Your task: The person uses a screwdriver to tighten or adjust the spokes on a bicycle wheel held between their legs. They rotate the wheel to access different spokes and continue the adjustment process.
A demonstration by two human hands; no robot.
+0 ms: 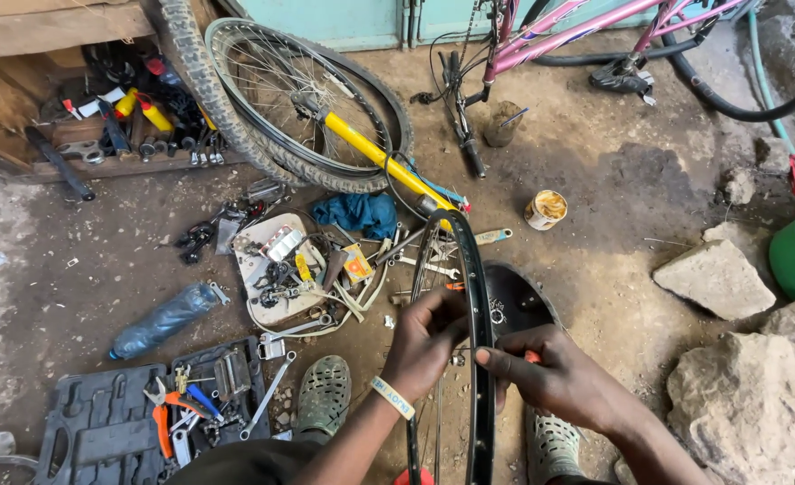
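Note:
A black bicycle rim [466, 260] with thin spokes stands upright on edge between my feet. My left hand [424, 341] grips the rim from the left side, fingers curled around it; a pale band is on that wrist. My right hand [550, 373] pinches something small at the rim's inner face, and an orange tool handle shows just behind the fingers. Which small part the fingertips hold is too small to tell. My grey perforated shoes [324, 395] rest on the dirt floor on either side.
A yellow-forked wheel [308, 108] leans at the back. Loose tools lie on a pale tray [281, 269], with an open black tool case [137, 418], a plastic bottle [164, 319], a blue rag [357, 214], a small tin [546, 209], rocks [748, 395], a pink bicycle frame [577, 27].

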